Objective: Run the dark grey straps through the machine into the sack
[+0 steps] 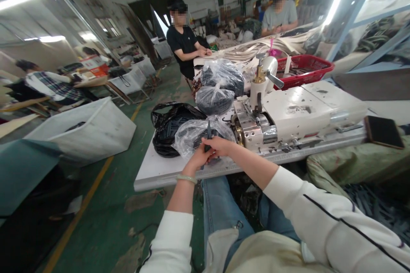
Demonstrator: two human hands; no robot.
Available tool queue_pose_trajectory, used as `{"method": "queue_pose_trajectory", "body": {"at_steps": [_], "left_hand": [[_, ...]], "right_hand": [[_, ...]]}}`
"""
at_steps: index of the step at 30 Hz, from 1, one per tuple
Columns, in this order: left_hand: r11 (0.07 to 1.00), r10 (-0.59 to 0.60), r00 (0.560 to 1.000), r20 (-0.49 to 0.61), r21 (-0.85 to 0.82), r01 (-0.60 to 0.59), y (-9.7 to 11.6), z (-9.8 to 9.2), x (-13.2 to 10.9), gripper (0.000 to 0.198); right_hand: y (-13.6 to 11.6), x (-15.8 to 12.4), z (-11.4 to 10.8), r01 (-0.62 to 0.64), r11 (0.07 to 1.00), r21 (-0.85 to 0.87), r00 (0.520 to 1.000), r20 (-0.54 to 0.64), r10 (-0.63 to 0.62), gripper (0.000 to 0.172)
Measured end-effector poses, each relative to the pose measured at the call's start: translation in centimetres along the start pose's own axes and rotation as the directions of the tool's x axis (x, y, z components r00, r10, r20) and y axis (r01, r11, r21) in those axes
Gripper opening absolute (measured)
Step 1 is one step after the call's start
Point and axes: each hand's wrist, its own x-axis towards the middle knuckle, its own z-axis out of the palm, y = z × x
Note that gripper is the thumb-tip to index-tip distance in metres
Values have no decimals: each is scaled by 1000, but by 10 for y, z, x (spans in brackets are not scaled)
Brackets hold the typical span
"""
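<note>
My left hand [200,158] and my right hand [220,146] meet at the front edge of the white worktable [150,175]. Their fingers are closed together on a dark narrow strip [209,129], one end of which sticks up above them. Its material is too small to make out. Right behind the hands lies an opened clear plastic bag [188,134] with dark pieces in it. A black plastic bag [166,136] holding dark strips sits to its left. The white machine [256,123], with metal rollers at its near end, stands just right of my hands.
Tied clear bags [215,99] of dark pieces sit behind. A red basket [304,70] stands beyond the machine, and a phone [384,131] lies at the right. On the left floor is a white bin [86,132]. Two people work across the table; others sit far left.
</note>
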Motion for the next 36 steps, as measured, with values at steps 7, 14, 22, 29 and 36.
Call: {"method": "queue_pose_trajectory", "body": {"at_steps": [7, 14, 22, 29, 36], "left_hand": [[988, -48, 999, 6, -146, 48, -14, 2, 0, 53], [954, 16, 997, 73, -300, 7, -1, 3, -21, 41], [888, 30, 995, 97, -459, 18, 13, 16, -60, 31], [851, 19, 997, 79, -525, 25, -1, 74, -99, 29], [886, 41, 997, 67, -464, -6, -6, 112, -124, 35]], "right_hand": [[25, -4, -10, 175, 943, -283, 916, -305, -261, 32], [22, -29, -11, 223, 950, -219, 944, -195, -267, 25], [36, -100, -32, 420, 901, 107, 904, -130, -406, 27], [60, -162, -43, 239, 842, 483, 970, -74, -232, 23], [77, -200, -42, 285, 745, 603, 955, -115, -272, 31]]}}
